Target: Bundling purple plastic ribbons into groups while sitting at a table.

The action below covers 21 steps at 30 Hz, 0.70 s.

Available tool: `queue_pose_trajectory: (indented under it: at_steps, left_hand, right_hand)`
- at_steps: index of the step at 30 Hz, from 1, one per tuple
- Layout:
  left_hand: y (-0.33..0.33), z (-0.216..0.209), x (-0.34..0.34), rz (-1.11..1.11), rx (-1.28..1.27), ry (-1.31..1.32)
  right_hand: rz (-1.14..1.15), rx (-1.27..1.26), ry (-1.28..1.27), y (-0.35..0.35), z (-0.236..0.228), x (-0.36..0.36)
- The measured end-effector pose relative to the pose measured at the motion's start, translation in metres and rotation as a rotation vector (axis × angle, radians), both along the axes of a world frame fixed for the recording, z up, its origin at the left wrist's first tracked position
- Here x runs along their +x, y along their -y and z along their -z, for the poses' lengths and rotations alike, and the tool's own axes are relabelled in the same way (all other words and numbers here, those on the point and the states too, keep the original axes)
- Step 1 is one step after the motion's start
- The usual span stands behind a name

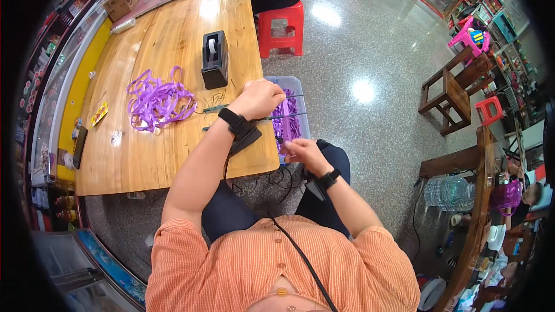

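Observation:
Over the right edge of the wooden table, my left hand (pixel 258 100) is closed, its fingertips pinching the upper end of a flat purple ribbon (pixel 285 124). Lower down, my right hand (pixel 307 156) pinches the ribbon's other end, and the strip runs between both hands. Thin dark rods (pixel 298 115) stick out past the table edge; part of them lies hidden under my left wrist. Beneath my hands a clear plastic bin (pixel 304 95) holds many purple strips. A loose tangle of purple ribbon (pixel 155 101) lies on the table to the left.
A black tape dispenser (pixel 214 66) stands beyond my left hand. On the table's left side are a yellow packet (pixel 99 114) and a dark bar-shaped object (pixel 80 147). Another person sits on a red stool (pixel 281 29) at the far end. A wooden chair (pixel 454 92) stands right.

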<state>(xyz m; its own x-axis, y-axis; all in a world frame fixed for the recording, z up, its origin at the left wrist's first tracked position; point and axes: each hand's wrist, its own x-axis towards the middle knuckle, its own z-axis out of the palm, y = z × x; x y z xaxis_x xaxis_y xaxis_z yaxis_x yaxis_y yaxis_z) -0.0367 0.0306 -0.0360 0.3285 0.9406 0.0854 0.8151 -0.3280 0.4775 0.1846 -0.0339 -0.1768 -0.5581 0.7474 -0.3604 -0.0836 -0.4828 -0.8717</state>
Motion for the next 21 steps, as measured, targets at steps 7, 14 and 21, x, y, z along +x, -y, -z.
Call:
queue_pose_trajectory:
  at_steps: [7, 14, 21]
  left_hand:
    - [0.0, 0.002, 0.0, -0.004, 0.009, 0.017]
    - [0.0, 0.003, 0.004, -0.009, 0.024, 0.0]
    - [0.0, -0.001, 0.01, -0.032, -0.024, -0.017]
  right_hand:
    - [0.089, -0.163, -0.077, 0.036, -0.005, 0.008]
    - [0.187, -0.158, 0.142, 0.023, 0.01, 0.003]
    - [0.298, 0.269, 0.128, 0.046, 0.016, 0.002]
